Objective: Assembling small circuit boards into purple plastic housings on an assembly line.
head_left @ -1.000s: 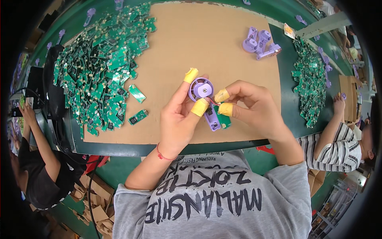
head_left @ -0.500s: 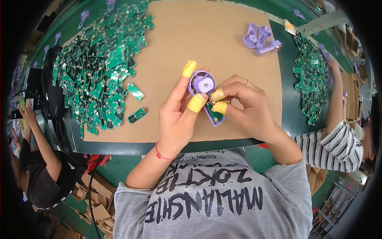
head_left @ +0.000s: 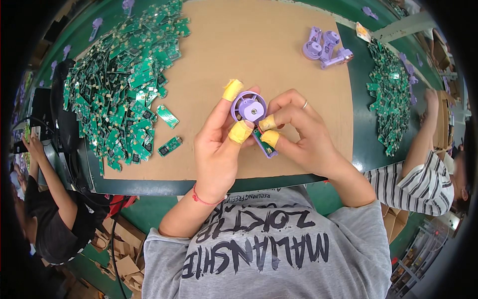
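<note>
A purple handheld fan housing [head_left: 250, 109] is held upright over the cardboard sheet, its round ring head with a central motor on top. My left hand [head_left: 215, 147] is closed round it, forefinger at the ring and thumb at the neck. In the handle, below the neck, sits a green circuit board [head_left: 264, 144], partly hidden by fingers. My right hand [head_left: 309, 133] pinches thumb and forefinger at a thin red wire [head_left: 259, 129] beside the board; the exact grip is hard to see. Yellow tape wraps the thumb and forefinger tips of both hands.
A large heap of green circuit boards [head_left: 117, 99] covers the left side, with two loose boards near it. Several purple fan housings [head_left: 326, 49] lie far right on the cardboard [head_left: 239, 45]. Another board pile [head_left: 391, 99] lies right. Co-workers sit at both sides.
Both hands have shifted slightly left with the fan housing. The right thumb and forefinger have moved a little closer to the housing's neck. At right, the co-worker's hand has drawn back from purple parts.
</note>
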The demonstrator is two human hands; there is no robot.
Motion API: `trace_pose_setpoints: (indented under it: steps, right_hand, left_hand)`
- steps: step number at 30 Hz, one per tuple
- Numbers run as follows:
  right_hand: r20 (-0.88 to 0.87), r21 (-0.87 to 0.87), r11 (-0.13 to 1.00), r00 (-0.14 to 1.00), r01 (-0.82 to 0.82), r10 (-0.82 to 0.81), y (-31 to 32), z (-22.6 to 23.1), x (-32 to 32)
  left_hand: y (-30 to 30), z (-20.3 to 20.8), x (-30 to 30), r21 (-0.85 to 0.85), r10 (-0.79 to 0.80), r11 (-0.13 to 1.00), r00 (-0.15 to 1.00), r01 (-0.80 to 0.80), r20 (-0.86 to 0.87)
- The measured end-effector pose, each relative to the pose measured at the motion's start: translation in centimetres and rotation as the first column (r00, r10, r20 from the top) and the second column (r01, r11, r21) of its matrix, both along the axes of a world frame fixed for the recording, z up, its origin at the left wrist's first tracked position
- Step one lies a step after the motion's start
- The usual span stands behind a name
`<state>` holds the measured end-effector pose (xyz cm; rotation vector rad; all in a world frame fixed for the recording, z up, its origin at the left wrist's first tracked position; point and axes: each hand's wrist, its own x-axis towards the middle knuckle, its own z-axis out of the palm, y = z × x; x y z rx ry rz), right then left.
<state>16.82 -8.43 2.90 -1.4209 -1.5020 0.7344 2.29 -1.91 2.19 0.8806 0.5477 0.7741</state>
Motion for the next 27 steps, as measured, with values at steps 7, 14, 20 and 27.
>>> trace_pose_setpoints:
  steps: [7, 14, 20, 27]
  right_hand:
    - [0.018, 0.053, 0.999, 1.0, 0.013, -0.014, 0.1, -0.5, 0.0]
    - [-0.39, -0.481, 0.873, 0.911, -0.076, -0.135, 0.3, -0.7, -1.1]
    - [0.148, -0.099, 0.995, 0.988, -0.035, 0.049, 2.0, -0.8, -1.5]
    - [-0.426, -0.488, 0.871, 0.886, -0.057, -0.181, 9.0, -0.6, 6.4]
  left_hand:
    - [0.0, 0.1, 0.1, -0.056, 0.003, 0.998, 1.0, -0.002, 0.023]
    - [0.3, -1.1, 0.3, 0.181, 0.083, 0.979, 0.994, -0.096, 0.078]
    - [0.7, -0.2, 0.9, 0.026, 0.087, 0.995, 0.983, -0.092, 0.161]
    - [2.5, -1.3, 1.0, 0.088, 0.084, 0.993, 0.996, -0.08, -0.034]
